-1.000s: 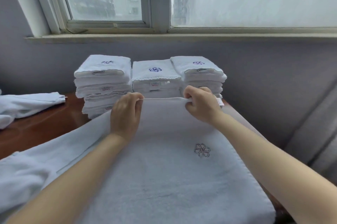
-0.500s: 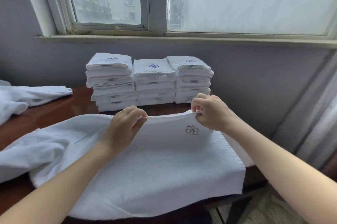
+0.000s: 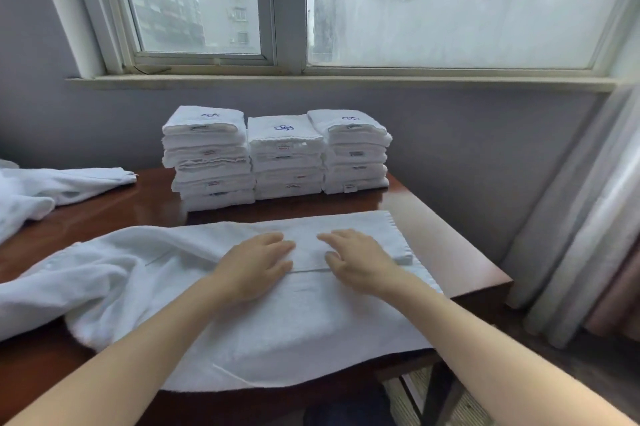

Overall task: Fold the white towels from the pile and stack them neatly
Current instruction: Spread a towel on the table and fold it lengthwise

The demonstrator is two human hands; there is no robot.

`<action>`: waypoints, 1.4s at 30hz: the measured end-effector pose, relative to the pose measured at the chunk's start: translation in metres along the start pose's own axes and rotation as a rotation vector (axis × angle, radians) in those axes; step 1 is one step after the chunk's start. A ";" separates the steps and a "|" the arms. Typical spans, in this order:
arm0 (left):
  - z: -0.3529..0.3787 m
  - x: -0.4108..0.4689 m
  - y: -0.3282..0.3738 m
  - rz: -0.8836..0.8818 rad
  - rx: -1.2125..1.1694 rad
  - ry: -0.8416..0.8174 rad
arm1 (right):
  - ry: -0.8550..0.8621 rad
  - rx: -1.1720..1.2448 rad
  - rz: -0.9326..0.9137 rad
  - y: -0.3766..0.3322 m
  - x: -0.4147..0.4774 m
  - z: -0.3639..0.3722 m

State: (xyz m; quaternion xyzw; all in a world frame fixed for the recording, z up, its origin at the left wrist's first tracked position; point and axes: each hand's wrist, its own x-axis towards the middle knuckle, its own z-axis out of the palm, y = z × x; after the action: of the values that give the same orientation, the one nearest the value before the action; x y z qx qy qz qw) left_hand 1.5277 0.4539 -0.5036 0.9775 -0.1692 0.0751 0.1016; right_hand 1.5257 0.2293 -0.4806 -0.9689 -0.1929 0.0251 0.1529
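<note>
A white towel [image 3: 277,328] lies spread on the brown table [image 3: 450,252], its far part folded toward me so a doubled edge runs under my hands. My left hand [image 3: 254,268] and my right hand [image 3: 356,261] rest flat on that fold with straight fingers, side by side. Behind the towel, three stacks of folded white towels stand in a row: the left stack [image 3: 209,158], the middle stack [image 3: 287,158], the right stack [image 3: 353,151]. Loose white towels in a pile [image 3: 52,183] lie at the far left.
A grey wall and a window sill [image 3: 339,80] rise right behind the stacks. A curtain [image 3: 588,217] hangs at the right. The table's right edge drops off near the towel's corner. Bare wood shows between the towel and the stacks.
Both hands carried the towel's far edge toward me, laid it down and let go. They now press flat on the fold. The embroidered flower is folded out of sight.
</note>
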 end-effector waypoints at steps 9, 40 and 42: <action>0.023 0.027 0.017 -0.076 0.042 -0.043 | -0.025 -0.076 0.030 0.037 0.023 0.023; -0.096 -0.101 -0.114 -0.566 -0.282 0.312 | 0.043 0.383 -0.388 -0.134 0.079 0.015; -0.094 -0.117 -0.132 -0.644 -0.259 0.271 | 0.027 0.361 -0.390 -0.164 0.090 0.021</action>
State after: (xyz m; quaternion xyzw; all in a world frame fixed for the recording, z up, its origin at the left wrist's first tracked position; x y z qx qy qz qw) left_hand 1.4536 0.6336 -0.4563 0.9408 0.1537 0.1459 0.2644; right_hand 1.5471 0.4136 -0.4493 -0.8709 -0.3661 0.0164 0.3275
